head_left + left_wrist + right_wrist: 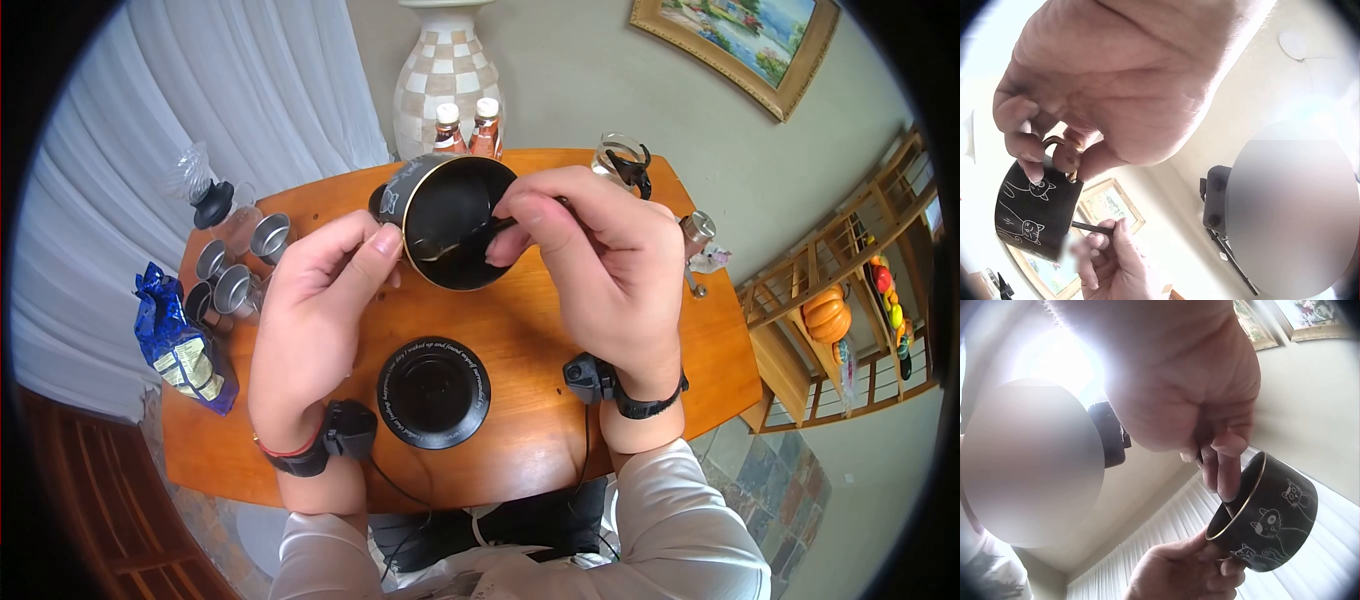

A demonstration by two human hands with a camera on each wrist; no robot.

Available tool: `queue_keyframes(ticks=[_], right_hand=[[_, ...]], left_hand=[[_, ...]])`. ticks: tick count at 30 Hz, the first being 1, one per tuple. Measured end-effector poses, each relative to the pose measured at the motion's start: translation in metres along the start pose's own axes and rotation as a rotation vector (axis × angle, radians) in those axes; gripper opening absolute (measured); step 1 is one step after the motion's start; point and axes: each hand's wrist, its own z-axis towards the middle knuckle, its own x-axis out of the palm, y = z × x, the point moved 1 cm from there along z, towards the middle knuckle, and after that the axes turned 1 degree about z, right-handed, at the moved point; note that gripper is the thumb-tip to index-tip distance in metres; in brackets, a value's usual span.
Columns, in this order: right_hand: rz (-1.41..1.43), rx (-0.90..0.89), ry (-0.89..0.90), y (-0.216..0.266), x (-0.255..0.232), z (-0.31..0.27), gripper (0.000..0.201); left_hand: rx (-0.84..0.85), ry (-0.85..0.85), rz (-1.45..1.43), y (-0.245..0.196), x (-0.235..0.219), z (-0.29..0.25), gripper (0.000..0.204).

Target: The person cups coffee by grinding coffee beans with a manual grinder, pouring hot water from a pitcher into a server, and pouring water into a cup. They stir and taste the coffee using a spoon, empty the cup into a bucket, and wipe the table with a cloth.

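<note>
A black cup (462,222) with a gold rim and white cat drawings is tilted above the table, its mouth toward the head camera. The left hand (318,315) grips its gold handle (1055,141), fingers curled round it. In the right hand (615,270) a thin dark-handled spoon (1092,229) is pinched, its lower end inside the cup. Both the cup (1266,515) and the right hand's fingers at its mouth show in the right wrist view. A black saucer (434,392) with white lettering lies on the table below the cup.
On the table (530,440), metal cups (238,290) and a blue bag (180,340) stand at the left. Two white-capped bottles (485,128) are at the back; a glass pot (612,155) and a hand grinder (698,230) are at the right.
</note>
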Motion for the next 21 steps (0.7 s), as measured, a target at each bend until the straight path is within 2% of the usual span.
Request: queue_keyframes(ticks=[3,5,6,8,11,12,14,15,17,18,20,21], right_hand=[[0.039,0.024,-0.097,0.001,-0.001,0.001,0.007],[-0.031,-0.163,-0.196,-0.003,0.000,0.002,0.005],[-0.031,-0.162,-0.197,-0.002,-0.001,0.002,0.005],[-0.310,-0.256,-0.243,0.003,-0.005,0.004,0.004],[-0.410,-0.249,-0.167,0.006,-0.009,0.002,0.009],[-0.410,-0.249,-0.168,0.006,-0.010,0.002,0.009],[-0.330,-0.155,-0.013,0.004,-0.010,0.001,0.008],[-0.330,-0.155,-0.014,0.004,-0.009,0.001,0.008],[-0.143,-0.065,0.035,0.003,-0.005,0.000,0.007],[-0.143,-0.065,0.035,0.001,-0.001,-0.001,0.007],[-0.004,-0.125,-0.116,-0.003,0.005,-0.001,0.005],[-0.004,-0.124,-0.116,-0.004,0.004,0.000,0.005]], left_hand=[[0.015,0.044,-0.016,-0.001,-0.001,-0.001,0.030],[0.015,0.059,-0.029,-0.001,0.000,-0.002,0.031],[0.014,0.056,-0.035,-0.001,0.001,-0.002,0.031],[0.012,0.054,-0.040,0.001,0.002,-0.001,0.031],[0.003,0.023,-0.040,0.002,0.003,-0.001,0.031],[0.002,0.011,-0.034,0.002,0.003,-0.001,0.031],[0.001,-0.001,-0.027,0.001,0.003,-0.001,0.031],[0.015,0.001,-0.013,0.000,0.003,-0.001,0.031],[0.029,0.004,0.000,-0.001,0.001,-0.001,0.031],[0.007,0.017,-0.012,-0.001,-0.001,-0.001,0.030],[-0.016,0.030,-0.025,-0.002,-0.002,-0.001,0.030],[-0.018,0.028,-0.040,-0.002,-0.003,-0.002,0.030]])
